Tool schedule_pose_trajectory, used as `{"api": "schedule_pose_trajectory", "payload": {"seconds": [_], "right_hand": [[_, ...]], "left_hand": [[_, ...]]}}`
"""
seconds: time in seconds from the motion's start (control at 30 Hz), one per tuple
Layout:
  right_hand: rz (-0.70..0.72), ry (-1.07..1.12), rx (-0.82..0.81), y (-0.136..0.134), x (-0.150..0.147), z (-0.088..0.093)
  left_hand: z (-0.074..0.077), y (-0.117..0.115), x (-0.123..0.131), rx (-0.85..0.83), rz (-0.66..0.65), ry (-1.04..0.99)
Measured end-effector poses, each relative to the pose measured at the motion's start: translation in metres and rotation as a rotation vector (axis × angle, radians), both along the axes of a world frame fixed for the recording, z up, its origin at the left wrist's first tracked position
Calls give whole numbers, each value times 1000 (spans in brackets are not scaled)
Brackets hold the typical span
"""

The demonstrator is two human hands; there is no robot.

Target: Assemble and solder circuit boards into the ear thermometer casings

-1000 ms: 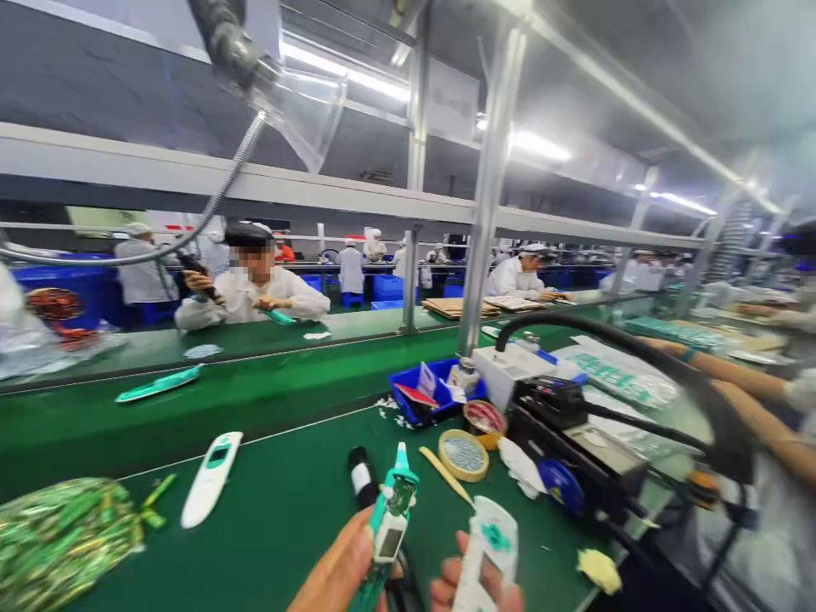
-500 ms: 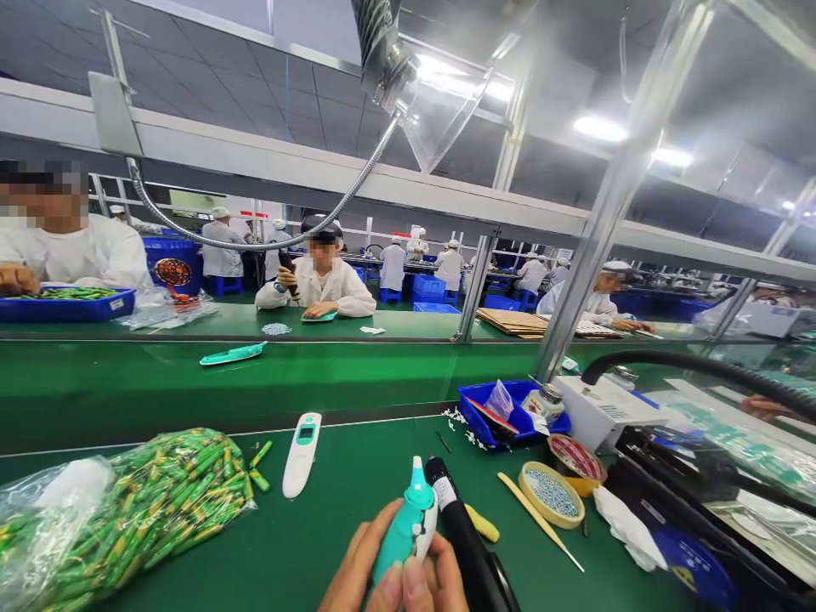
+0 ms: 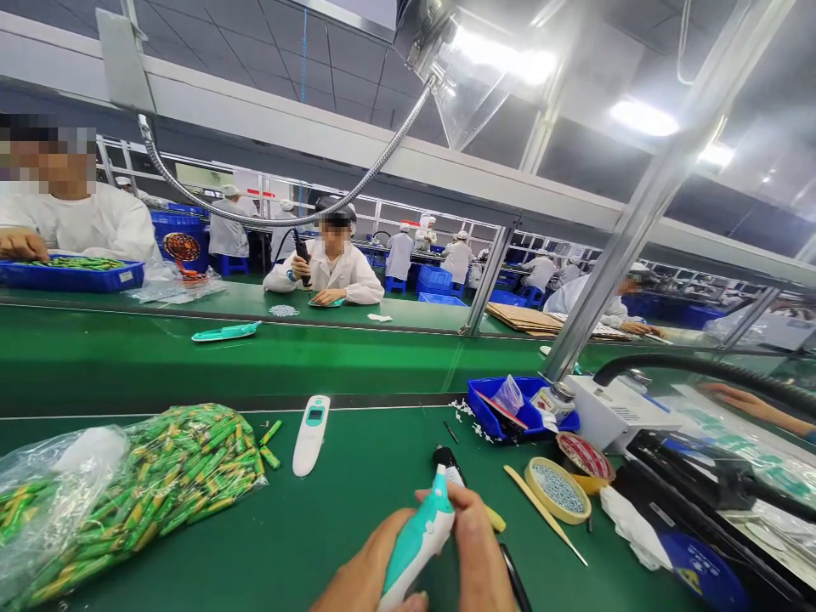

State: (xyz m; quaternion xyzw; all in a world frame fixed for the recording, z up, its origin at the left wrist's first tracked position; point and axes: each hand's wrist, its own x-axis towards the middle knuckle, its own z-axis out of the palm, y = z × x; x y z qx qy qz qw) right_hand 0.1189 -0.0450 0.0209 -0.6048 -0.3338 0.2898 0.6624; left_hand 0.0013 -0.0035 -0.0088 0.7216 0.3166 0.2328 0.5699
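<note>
Both my hands hold a teal-and-white ear thermometer (image 3: 417, 544), its narrow tip pointing up and away from me. My left hand (image 3: 363, 568) wraps its left side near the bottom of the view. On the other side, my right hand (image 3: 479, 548) grips it with fingers close to the tip. Behind the right hand lies a black electric screwdriver (image 3: 446, 459), mostly covered by it. A white thermometer with a small screen (image 3: 310, 438) rests on the green bench to the left. The lower end of the held thermometer runs out of view.
A plastic bag of green-and-yellow batteries (image 3: 184, 467) fills the left. On the right are a blue tray (image 3: 490, 421), a round dish of small screws (image 3: 558, 490), a wooden stick (image 3: 545, 514) and a white box (image 3: 615, 412). A teal shell (image 3: 226, 332) lies on the conveyor; co-workers sit beyond.
The ear thermometer has turned in my hands, showing more of its white side, and has shifted slightly right. My right fingers have moved up towards its tip. The whole view has tilted a little.
</note>
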Motion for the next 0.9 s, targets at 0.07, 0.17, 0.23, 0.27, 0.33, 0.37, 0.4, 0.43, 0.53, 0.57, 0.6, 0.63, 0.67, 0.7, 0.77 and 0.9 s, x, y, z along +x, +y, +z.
{"api": "schedule_pose_trajectory", "payload": {"seconds": [0.07, 0.17, 0.23, 0.27, 0.33, 0.37, 0.4, 0.43, 0.53, 0.57, 0.6, 0.63, 0.67, 0.7, 0.77, 0.9], "right_hand": [[100, 338, 57, 9, 1, 10], [191, 618, 191, 25, -6, 19], [228, 642, 235, 35, -12, 21], [248, 643, 237, 39, -14, 21], [292, 650, 202, 46, -15, 20], [312, 654, 172, 49, -15, 18], [329, 656, 143, 51, -13, 17], [346, 657, 121, 52, -11, 16], [373, 662, 90, 49, -4, 13], [374, 662, 80, 47, -2, 12], [370, 658, 61, 45, 0, 10], [368, 651, 32, 42, 1, 8], [369, 642, -2, 39, 2, 4], [373, 627, -34, 37, 3, 0], [399, 593, -74, 33, 3, -11], [434, 508, -92, 31, -1, -35]], "left_hand": [[-3, -1, 1, 19, -5, 44], [5, -6, 0, 66, 52, 131], [18, -9, -3, 116, 89, 214], [25, -10, -5, 140, 109, 256], [39, -10, -7, 152, 117, 328], [44, -9, -8, 144, 98, 342], [47, -7, -8, 130, 70, 326], [50, -6, -8, 110, 40, 281], [49, -3, -6, 2, 55, 51], [47, -2, -5, -60, 83, -11], [44, -1, -4, -126, 101, -59], [41, 0, -3, -192, 105, -96], [36, 1, -2, -251, 93, -125], [32, 2, -1, -299, 72, -146], [22, 4, 0, -329, 51, -165], [10, 6, -1, -96, 73, -71]]}}
